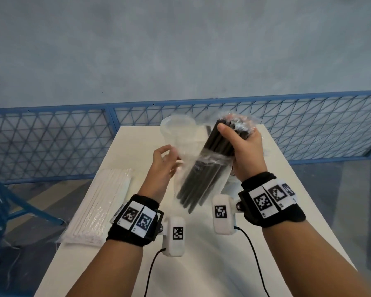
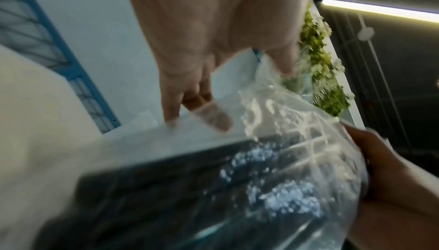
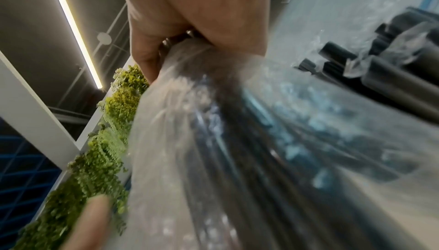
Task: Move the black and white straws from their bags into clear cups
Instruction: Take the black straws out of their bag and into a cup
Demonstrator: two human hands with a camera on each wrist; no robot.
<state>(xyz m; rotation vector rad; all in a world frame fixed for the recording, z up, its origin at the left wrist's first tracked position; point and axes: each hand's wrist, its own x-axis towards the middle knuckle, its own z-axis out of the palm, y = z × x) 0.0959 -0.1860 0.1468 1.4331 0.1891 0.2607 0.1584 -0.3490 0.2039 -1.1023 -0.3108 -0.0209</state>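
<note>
— So, field check: what have you got in your right hand [image 1: 243, 146]?

— Your fingers and thumb are wrapped around the bundle of black plastic straws [image 1: 204, 168], gripping near its upper end. It hangs tilted above the pale rectangular table [image 1: 266, 221], lower end toward you, partly in its crinkled clear plastic bag [image 1: 193, 166].

— And your left hand [image 1: 162, 166]?

— It pinches the loose clear film of that bag beside the bundle. The left wrist view is blurred, but shows fingertips [image 2: 171, 117] on the plastic.

— White ones?

— The flat clear bag of white paper straws [image 1: 99, 209] lies on the table's left edge, untouched, well apart from both hands.

— Cups?

— One clear plastic cup [image 1: 176, 129] stands at the far end of the table, behind the bundle. Beyond it runs a blue wire-mesh fence [image 1: 51, 138].
</note>
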